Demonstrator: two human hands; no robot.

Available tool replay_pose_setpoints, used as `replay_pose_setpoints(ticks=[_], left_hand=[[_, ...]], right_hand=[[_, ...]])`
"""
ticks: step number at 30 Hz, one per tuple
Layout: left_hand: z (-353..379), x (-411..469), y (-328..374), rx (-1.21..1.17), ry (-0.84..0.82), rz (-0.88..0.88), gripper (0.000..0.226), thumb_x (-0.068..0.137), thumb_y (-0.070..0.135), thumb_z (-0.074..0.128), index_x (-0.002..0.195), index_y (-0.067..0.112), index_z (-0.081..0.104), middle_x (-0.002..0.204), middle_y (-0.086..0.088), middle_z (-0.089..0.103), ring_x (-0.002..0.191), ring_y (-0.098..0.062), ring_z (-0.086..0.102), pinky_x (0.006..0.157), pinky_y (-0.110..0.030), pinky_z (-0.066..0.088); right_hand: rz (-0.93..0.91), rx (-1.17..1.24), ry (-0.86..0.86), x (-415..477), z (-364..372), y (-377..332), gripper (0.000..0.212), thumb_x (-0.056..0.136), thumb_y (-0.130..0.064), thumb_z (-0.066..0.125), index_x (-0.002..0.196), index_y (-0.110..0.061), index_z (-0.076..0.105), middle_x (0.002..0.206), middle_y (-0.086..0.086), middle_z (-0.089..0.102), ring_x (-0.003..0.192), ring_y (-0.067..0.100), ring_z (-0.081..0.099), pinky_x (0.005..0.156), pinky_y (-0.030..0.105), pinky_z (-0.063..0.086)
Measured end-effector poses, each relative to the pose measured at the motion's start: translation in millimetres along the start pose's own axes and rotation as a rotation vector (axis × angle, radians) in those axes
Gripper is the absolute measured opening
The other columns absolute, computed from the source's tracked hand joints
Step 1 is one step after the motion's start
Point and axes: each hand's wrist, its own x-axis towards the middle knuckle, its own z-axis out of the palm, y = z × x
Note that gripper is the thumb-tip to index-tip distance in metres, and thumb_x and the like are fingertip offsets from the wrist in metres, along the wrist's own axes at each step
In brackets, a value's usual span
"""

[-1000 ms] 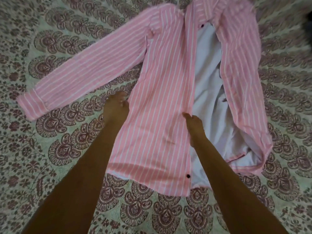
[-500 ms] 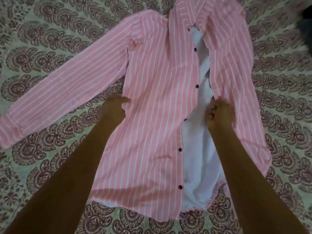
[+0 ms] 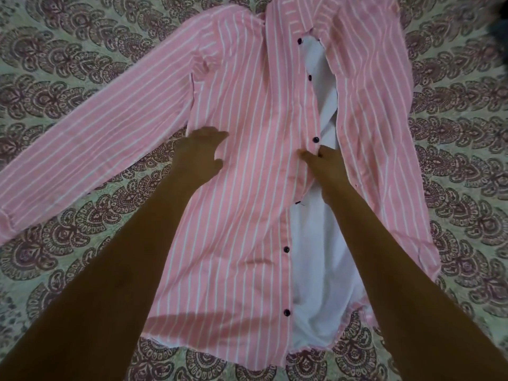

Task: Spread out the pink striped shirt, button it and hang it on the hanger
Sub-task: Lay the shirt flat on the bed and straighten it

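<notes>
Patterned bedspread [image 3: 82, 59], maroon paisley motifs on pale green, dim light, dark shape top right

A printed spread [image 3: 68, 78], pale green with rows of dark maroon paisley-like motifs, is seen across the whole view. The pink striped shirt [image 3: 247, 215] is laid directly on it, front up, with the collar at the far side and the hem nearest. One sleeve [image 3: 96, 149] is stretched flat to the left over the print. A dark, blurred shape [image 3: 501, 28] is seen at the far right corner.
</notes>
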Motion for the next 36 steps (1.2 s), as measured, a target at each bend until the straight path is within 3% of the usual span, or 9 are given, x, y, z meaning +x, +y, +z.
replay_pose_setpoints(ticks=[7,10,12,15,17,22,25,32,36], left_hand=[[13,-1,-6,-0.049,0.003,-0.025,0.062,0.084,0.016,0.062,0.14,0.019,0.036,0.15,-0.008,0.029,0.137,-0.027,0.029,0.108,-0.043,0.033],[13,-1,-5,-0.021,-0.011,-0.038,0.062,0.086,0.017,0.06,0.142,0.02,0.033,0.152,-0.008,0.026,0.14,-0.025,0.024,0.108,-0.044,0.032],[13,-2,-4,-0.001,-0.033,-0.052,0.063,0.087,0.018,0.059,0.143,0.021,0.03,0.153,-0.007,0.024,0.141,-0.025,0.021,0.109,-0.046,0.031],[13,-4,-2,0.043,-0.077,-0.065,0.067,0.087,0.02,0.058,0.145,0.022,0.023,0.155,-0.006,0.017,0.142,-0.026,0.017,0.11,-0.047,0.029],[12,-3,-2,0.058,-0.104,-0.071,0.071,0.087,0.022,0.058,0.146,0.023,0.02,0.156,-0.006,0.013,0.143,-0.028,0.014,0.11,-0.048,0.027],[8,-3,-2,0.082,-0.195,-0.085,0.083,0.083,0.031,0.064,0.147,0.026,0.012,0.157,-0.005,0.005,0.144,-0.03,0.008,0.112,-0.051,0.022],[7,-11,1,0.102,-0.205,-0.098,0.084,0.083,0.035,0.065,0.147,0.029,0.011,0.157,-0.006,0.003,0.144,-0.03,0.007,0.112,-0.052,0.022],[20,-36,-10,0.113,-0.174,-0.106,0.081,0.084,0.045,0.06,0.147,0.032,0.01,0.157,-0.004,-0.001,0.144,-0.029,0.005,0.112,-0.051,0.021],[22,-39,-11,0.132,-0.174,-0.113,0.08,0.084,0.048,0.057,0.146,0.034,0.009,0.158,-0.002,-0.002,0.144,-0.028,0.005,0.113,-0.05,0.019]], right_hand=[[0.072,0.176,-0.189,-38,-12,35,0.03,0.084,-0.025,0.065,0.068,-0.02,0.041,0.06,-0.003,0.05,0.045,0.003,0.047,0.049,0.018,0.038],[0.066,0.103,-0.408,-63,-17,50,0.016,0.078,-0.007,0.071,0.075,-0.017,0.058,0.064,-0.013,0.065,0.058,-0.004,0.06,0.058,0.01,0.044],[0.076,0.079,-0.469,-73,-22,61,0.018,0.076,0.0,0.07,0.093,-0.003,0.065,0.087,0.002,0.072,0.081,0.007,0.068,0.073,0.018,0.054],[0.01,-0.014,-0.251,-82,-27,73,0.01,0.079,-0.006,0.07,0.073,-0.006,0.061,0.064,0.001,0.063,0.061,0.009,0.061,0.062,0.026,0.048],[-0.05,-0.02,0.016,-85,-32,80,0.03,0.083,-0.011,0.066,0.063,-0.015,0.044,0.054,-0.002,0.038,0.052,0.011,0.036,0.057,0.025,0.031],[0.019,0.183,-0.041,-112,-20,78,0.016,0.092,-0.015,0.054,0.107,-0.01,0.049,0.09,0.012,0.056,0.084,0.013,0.06,0.075,0.031,0.039],[0.09,-0.157,-0.244,-119,-13,98,0.063,0.078,-0.026,0.072,0.132,-0.01,0.044,0.122,0.008,0.06,0.117,0.023,0.055,0.099,0.035,0.043],[0.264,-0.696,-0.647,-120,-37,122,0.032,0.067,-0.017,0.08,0.085,-0.009,0.054,0.072,0.001,0.059,0.077,0.023,0.063,0.06,0.025,0.046],[0.231,-0.975,-0.667,-115,-40,116,0.032,0.068,-0.022,0.079,0.083,-0.012,0.053,0.071,0.0,0.061,0.076,0.019,0.065,0.072,0.031,0.052]])
